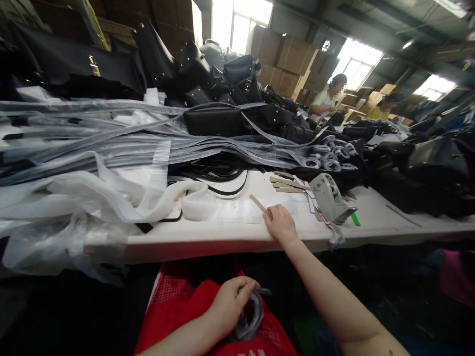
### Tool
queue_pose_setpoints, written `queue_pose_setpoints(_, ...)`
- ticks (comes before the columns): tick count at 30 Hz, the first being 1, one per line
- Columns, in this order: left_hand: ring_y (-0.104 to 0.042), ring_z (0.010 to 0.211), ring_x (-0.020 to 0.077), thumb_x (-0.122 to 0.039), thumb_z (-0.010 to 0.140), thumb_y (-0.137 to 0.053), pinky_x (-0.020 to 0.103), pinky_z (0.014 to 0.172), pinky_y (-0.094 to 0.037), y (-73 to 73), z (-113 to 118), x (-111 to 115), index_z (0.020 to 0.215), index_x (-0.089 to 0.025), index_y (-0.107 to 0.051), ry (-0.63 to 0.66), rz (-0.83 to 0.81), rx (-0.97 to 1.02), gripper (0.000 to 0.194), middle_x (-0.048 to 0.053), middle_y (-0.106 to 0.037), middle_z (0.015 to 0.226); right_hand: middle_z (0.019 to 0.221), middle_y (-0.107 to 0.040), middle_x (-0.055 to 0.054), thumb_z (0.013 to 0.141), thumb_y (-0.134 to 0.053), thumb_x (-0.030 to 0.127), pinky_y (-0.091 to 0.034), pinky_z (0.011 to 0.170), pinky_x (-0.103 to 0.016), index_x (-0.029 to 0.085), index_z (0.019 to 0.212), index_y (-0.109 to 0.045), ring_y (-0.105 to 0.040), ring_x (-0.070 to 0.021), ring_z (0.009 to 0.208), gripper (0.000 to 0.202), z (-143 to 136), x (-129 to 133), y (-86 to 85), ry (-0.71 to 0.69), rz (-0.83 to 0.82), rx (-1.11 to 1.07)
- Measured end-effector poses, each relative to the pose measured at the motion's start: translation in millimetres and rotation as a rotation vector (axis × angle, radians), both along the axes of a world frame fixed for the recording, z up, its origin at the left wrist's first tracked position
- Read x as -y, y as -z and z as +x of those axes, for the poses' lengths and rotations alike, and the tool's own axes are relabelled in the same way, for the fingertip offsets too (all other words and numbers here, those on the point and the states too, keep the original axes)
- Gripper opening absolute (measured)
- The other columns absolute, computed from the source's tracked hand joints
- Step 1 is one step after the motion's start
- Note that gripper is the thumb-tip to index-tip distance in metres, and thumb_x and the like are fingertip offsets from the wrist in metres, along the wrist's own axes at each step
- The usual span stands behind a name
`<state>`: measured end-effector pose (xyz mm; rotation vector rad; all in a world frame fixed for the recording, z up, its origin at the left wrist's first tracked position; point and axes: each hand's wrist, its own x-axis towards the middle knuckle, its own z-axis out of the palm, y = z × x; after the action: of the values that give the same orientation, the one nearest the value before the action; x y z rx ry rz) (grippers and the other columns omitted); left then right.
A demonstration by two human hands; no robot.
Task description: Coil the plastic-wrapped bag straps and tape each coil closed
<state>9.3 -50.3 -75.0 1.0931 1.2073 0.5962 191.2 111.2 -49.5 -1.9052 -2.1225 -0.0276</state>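
Note:
My left hand [230, 302] is closed on a coiled strap [255, 316] in clear plastic wrap, held low over my red apron [196, 301]. A short end of the strap sticks out past the fingertips. Over the front of the white table [208, 236], my right hand [281, 223] pinches one end of a thin beige strip [257, 201], which points away to the left. Right of that hand stands a grey tape dispenser [328, 198]. Several more beige strips [289, 185] lie just behind and left of the dispenser.
Long plastic-wrapped straps [222, 147] spread across the table, with wrapped coils [330, 153] at their right end. White foam sheeting [122, 198] covers the left side. Black bags [211, 121] are heaped behind. Two people [326, 101] work farther back near stacked cartons [297, 54].

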Motion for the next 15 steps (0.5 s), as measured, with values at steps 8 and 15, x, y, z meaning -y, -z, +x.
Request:
queue_pose_setpoints(8, -0.039, 0.043, 0.0094, -0.077, 0.068, -0.052, 0.022, 0.044, -0.03, 8.1, -26.3, 9.4, 0.094, -0.011, -0.064, -0.244, -0.17, 0.116, 0.072, -0.004, -0.049, 0.053, 0.091, -0.066, -0.008, 0.095, -0.043, 0.023, -0.04, 0.07, -0.028, 0.016, 0.095, -0.064, -0.059, -0.0192, 0.081, 0.021, 6.4, 16.9, -15.7, -0.023, 0.135, -0.1)
queue_pose_setpoints(15, -0.044, 0.043, 0.0093, -0.075, 0.068, -0.054, 0.022, 0.042, -0.036, 12.0, -22.0, 17.0, 0.096, -0.012, -0.062, -0.231, -0.261, 0.151, 0.07, -0.004, -0.052, 0.057, 0.078, -0.067, 0.0, 0.093, -0.052, 0.034, -0.042, 0.068, -0.023, 0.021, 0.085, -0.065, -0.062, -0.0145, 0.072, 0.02, 17.1, 83.1, -56.5, -0.264, -0.029, -0.426)
